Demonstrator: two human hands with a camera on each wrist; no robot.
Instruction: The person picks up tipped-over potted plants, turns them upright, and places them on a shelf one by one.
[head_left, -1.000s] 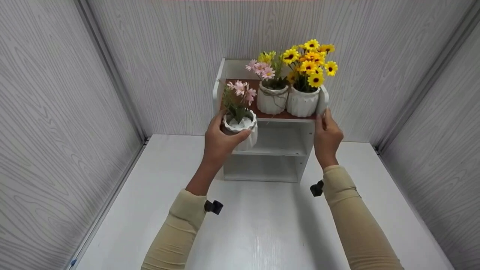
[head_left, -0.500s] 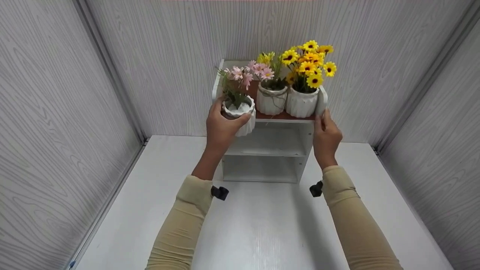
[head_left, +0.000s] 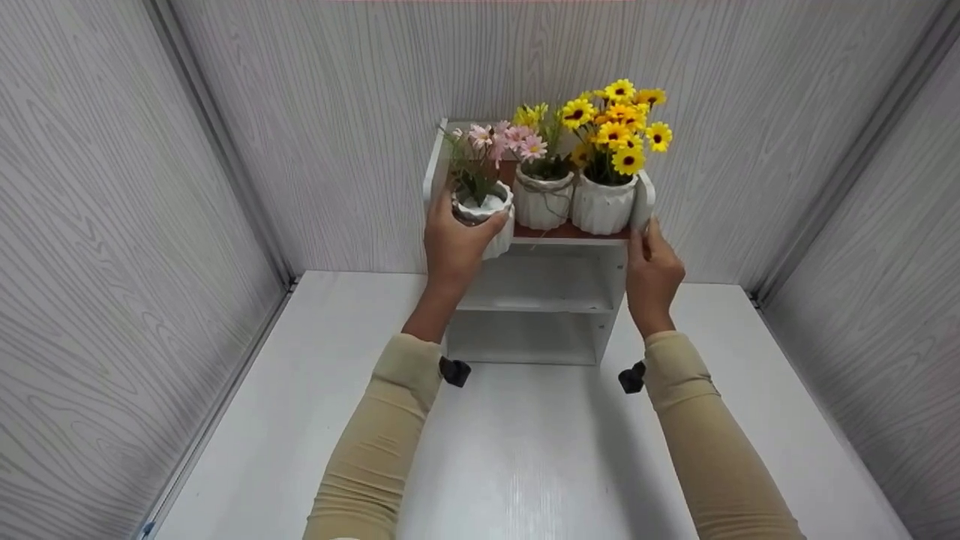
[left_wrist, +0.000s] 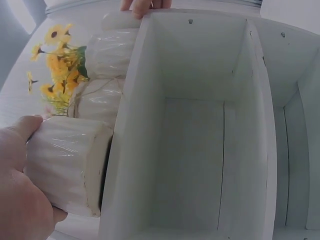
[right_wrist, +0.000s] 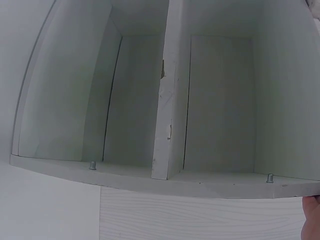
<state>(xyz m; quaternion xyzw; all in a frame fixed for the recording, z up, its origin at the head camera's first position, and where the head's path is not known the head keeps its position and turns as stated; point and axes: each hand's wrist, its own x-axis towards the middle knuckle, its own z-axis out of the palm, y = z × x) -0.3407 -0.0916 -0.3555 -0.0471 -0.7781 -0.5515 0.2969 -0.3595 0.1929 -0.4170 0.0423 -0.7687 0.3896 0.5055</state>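
Observation:
My left hand grips a white fluted flowerpot with pink artificial daisies, thumb along its front. This pot is at the left front of the small white shelf unit's brown top. In the left wrist view a dark, narrow gap shows between the pot's base and the top board. Beside it stand a pot wrapped in twine, with pink and yellow flowers, and a pot of yellow sunflower-like blooms. My right hand pinches the unit's right side panel.
Below the top are two open compartments, divided by a chipped middle board. The unit stands on a white table against the wood-grain back wall. Grey side walls flank the table.
My left hand has raised the pink-flowered pot from in front of the shelf up to the top board's level, then shifted it slightly right. My right hand stays on the side panel.

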